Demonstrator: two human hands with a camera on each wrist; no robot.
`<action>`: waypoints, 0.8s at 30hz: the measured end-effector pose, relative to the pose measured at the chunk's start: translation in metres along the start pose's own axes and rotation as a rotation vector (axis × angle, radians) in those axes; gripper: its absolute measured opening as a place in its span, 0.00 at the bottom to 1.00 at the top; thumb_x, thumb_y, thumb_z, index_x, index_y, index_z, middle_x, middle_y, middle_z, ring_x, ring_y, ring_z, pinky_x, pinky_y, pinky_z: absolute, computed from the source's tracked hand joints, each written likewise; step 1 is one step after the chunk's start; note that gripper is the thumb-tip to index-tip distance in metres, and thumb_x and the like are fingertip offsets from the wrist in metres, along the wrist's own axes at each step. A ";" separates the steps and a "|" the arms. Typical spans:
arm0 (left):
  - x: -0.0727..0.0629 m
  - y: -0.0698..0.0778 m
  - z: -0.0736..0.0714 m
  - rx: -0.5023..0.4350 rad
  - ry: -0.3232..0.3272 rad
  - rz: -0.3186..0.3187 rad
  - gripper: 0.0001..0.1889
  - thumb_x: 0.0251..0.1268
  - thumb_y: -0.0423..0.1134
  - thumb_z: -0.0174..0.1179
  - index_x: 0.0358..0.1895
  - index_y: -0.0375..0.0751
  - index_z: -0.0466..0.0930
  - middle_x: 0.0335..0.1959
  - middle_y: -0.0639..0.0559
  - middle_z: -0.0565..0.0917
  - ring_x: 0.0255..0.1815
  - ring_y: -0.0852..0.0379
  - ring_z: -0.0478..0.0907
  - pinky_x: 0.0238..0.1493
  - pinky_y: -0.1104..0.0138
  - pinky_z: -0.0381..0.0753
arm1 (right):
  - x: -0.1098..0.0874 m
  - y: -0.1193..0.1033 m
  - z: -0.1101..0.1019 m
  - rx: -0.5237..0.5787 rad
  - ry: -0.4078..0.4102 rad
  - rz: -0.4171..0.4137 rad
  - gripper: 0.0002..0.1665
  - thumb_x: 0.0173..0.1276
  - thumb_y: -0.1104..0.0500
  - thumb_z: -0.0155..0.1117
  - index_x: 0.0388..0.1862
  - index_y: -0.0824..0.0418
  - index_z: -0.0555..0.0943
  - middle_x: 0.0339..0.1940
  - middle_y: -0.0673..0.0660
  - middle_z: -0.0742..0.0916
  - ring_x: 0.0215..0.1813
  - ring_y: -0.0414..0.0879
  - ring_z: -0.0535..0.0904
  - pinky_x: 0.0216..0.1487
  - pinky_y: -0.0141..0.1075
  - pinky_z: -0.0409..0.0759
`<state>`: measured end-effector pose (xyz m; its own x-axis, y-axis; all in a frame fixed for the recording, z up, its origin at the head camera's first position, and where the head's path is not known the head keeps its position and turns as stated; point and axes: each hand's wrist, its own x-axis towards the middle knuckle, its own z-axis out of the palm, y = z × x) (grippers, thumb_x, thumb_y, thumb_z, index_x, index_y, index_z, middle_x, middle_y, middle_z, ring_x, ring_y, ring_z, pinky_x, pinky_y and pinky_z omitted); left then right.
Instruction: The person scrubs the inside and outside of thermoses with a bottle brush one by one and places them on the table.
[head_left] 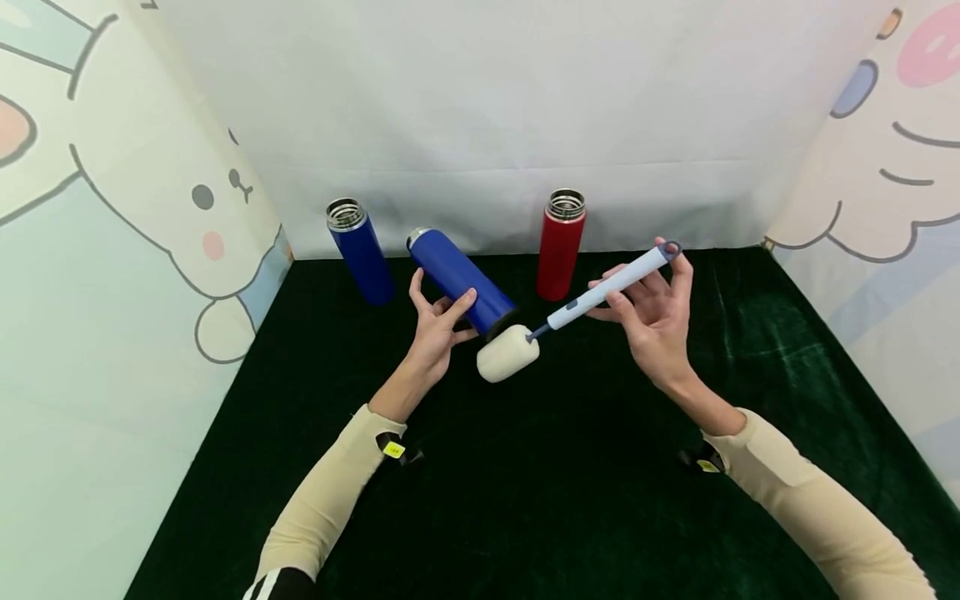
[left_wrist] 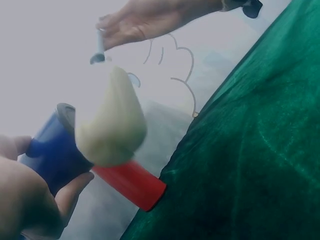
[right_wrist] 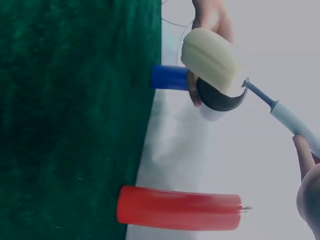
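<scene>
My left hand (head_left: 433,333) grips a blue bottle (head_left: 463,279) held tilted above the table, its silvery mouth up to the left and its dark base down to the right. Between fingers and thumb, my right hand (head_left: 662,321) holds the pale blue handle of a bottle brush (head_left: 611,287). The brush's cream sponge head (head_left: 507,354) is right by the bottle's dark base (right_wrist: 215,97); whether they touch I cannot tell. In the left wrist view the sponge (left_wrist: 112,122) looks blurred and partly covers the bottle (left_wrist: 55,150).
A second blue bottle (head_left: 363,258) stands uncapped at the back left. Behind the brush, a red bottle (head_left: 558,258) stands uncapped too. Dark green cloth (head_left: 540,483) covers the table, with a white curtain (head_left: 480,108) at its back edge and cartoon-printed panels (head_left: 150,208) at the sides.
</scene>
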<state>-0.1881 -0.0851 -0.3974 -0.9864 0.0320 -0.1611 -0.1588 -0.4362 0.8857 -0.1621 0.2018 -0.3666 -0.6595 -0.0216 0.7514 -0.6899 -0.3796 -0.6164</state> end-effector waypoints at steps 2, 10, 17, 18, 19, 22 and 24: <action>0.000 0.000 0.000 0.010 -0.004 0.003 0.52 0.70 0.43 0.66 0.76 0.81 0.30 0.73 0.39 0.64 0.71 0.38 0.73 0.66 0.41 0.77 | 0.004 -0.004 0.002 0.003 0.024 -0.016 0.42 0.69 0.82 0.53 0.77 0.62 0.54 0.50 0.64 0.84 0.50 0.54 0.89 0.43 0.43 0.89; -0.002 0.003 -0.009 -0.003 0.010 -0.002 0.52 0.71 0.43 0.65 0.76 0.80 0.30 0.74 0.39 0.63 0.71 0.38 0.73 0.67 0.39 0.75 | 0.016 -0.013 -0.011 0.145 0.245 -0.052 0.39 0.70 0.82 0.51 0.76 0.63 0.55 0.48 0.70 0.82 0.48 0.61 0.89 0.39 0.45 0.90; -0.004 0.003 -0.009 -0.035 0.033 -0.002 0.52 0.70 0.42 0.66 0.76 0.80 0.30 0.73 0.39 0.64 0.71 0.40 0.74 0.67 0.40 0.76 | 0.011 -0.007 -0.017 0.048 0.243 -0.008 0.39 0.70 0.81 0.52 0.76 0.62 0.56 0.48 0.68 0.83 0.48 0.58 0.89 0.40 0.43 0.90; -0.004 0.003 -0.009 -0.035 0.031 0.002 0.53 0.70 0.42 0.66 0.76 0.80 0.30 0.73 0.39 0.64 0.71 0.40 0.74 0.66 0.40 0.76 | 0.010 -0.006 -0.016 0.038 0.225 -0.001 0.40 0.70 0.81 0.51 0.77 0.62 0.56 0.48 0.67 0.83 0.48 0.57 0.89 0.40 0.43 0.90; -0.004 0.003 -0.008 -0.034 0.028 0.005 0.53 0.70 0.42 0.66 0.76 0.80 0.30 0.73 0.39 0.64 0.71 0.39 0.74 0.66 0.40 0.76 | 0.010 -0.005 -0.015 0.027 0.206 0.005 0.40 0.70 0.81 0.52 0.77 0.62 0.56 0.48 0.67 0.83 0.48 0.56 0.89 0.40 0.43 0.90; -0.004 0.003 -0.007 -0.018 0.019 0.017 0.53 0.69 0.42 0.67 0.76 0.79 0.31 0.73 0.39 0.64 0.70 0.38 0.73 0.66 0.40 0.76 | 0.008 -0.004 -0.010 0.003 0.144 0.014 0.41 0.70 0.81 0.52 0.77 0.62 0.56 0.49 0.65 0.84 0.49 0.54 0.89 0.41 0.42 0.90; -0.004 0.002 -0.008 -0.003 0.013 0.022 0.53 0.69 0.41 0.66 0.76 0.80 0.31 0.73 0.39 0.64 0.70 0.38 0.73 0.66 0.40 0.76 | 0.008 -0.005 -0.006 0.004 0.113 0.013 0.41 0.69 0.82 0.52 0.77 0.62 0.56 0.49 0.65 0.84 0.49 0.54 0.89 0.42 0.43 0.89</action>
<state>-0.1846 -0.0930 -0.3986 -0.9890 0.0111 -0.1473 -0.1371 -0.4396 0.8877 -0.1660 0.2094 -0.3590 -0.6978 0.0776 0.7121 -0.6802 -0.3833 -0.6248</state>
